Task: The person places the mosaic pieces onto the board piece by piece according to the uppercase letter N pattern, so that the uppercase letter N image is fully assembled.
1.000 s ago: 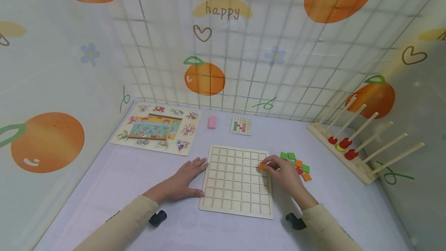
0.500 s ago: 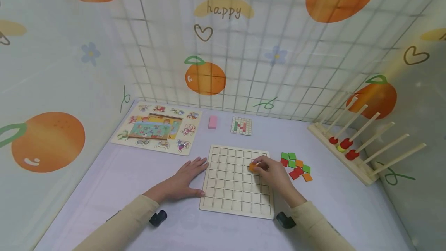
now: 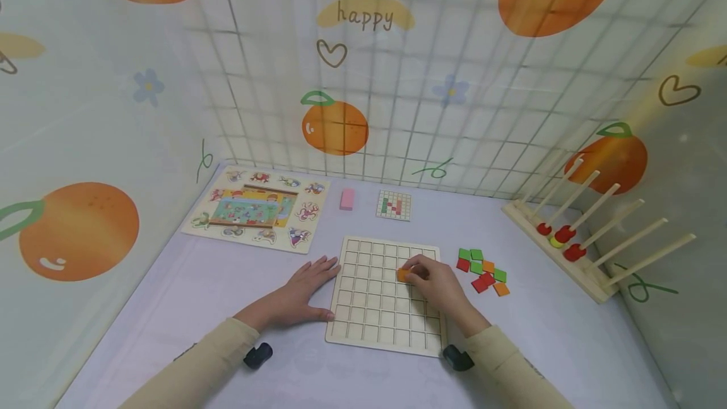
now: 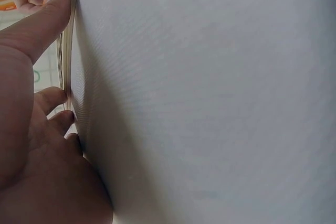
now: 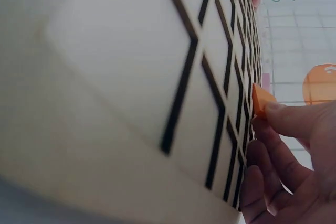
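Observation:
A square wooden grid board (image 3: 375,317) lies flat on the table. My left hand (image 3: 298,292) rests beside it with fingers spread, fingertips and thumb touching its left edge; the left wrist view shows the thumb (image 4: 44,22) against that edge. Over the board's right half, my right hand (image 3: 437,283) pinches an orange square tile (image 3: 402,275) between thumb and fingers. In the right wrist view the orange tile (image 5: 261,99) stands tilted at the board's surface; whether its lower edge sits in a cell cannot be told.
Several loose green, red and orange tiles (image 3: 476,266) lie right of the board. Behind it are a small pattern card (image 3: 393,206) and a pink block (image 3: 347,199). A picture puzzle (image 3: 255,207) lies at the back left, a peg rack with beads (image 3: 559,248) at the right.
My right hand has carried the orange tile leftward from the board's right edge to further in over the grid. The left hand has stayed at the left edge.

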Motion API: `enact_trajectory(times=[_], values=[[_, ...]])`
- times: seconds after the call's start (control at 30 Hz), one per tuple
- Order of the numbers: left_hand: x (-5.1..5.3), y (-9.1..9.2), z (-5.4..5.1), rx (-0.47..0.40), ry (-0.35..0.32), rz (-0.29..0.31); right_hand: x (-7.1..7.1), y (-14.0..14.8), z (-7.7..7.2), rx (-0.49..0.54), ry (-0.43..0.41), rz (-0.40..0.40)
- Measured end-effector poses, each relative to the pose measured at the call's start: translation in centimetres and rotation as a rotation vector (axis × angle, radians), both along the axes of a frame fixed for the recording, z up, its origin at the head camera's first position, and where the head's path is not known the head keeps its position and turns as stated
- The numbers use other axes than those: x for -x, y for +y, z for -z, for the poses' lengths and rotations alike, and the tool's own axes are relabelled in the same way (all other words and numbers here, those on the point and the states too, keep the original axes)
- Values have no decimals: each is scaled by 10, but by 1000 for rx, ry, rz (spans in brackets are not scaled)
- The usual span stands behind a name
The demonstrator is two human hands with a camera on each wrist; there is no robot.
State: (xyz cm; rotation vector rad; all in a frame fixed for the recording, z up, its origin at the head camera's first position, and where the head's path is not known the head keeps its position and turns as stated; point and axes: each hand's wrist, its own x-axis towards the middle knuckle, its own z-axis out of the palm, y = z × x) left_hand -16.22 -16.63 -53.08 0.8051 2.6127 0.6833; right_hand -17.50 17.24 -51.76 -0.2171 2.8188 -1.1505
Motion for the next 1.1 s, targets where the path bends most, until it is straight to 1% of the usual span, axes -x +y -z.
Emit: enact_trajectory(times=[0.17, 0.43, 0.7, 0.9, 1.1], values=[[0, 0, -2, -5, -1, 7, 1, -2, -1, -7, 12, -14], [-1, 1, -4, -20, -11, 1, 1, -3, -3, -41, 31, -28], [0, 1, -2, -8, -8, -6, 0, -4, -3, -80, 41, -49], [0, 1, 0, -15, -7, -6, 0, -4, -3, -96, 40, -51], [0, 1, 0, -5, -3, -6, 0, -4, -3, -100, 31, -46]])
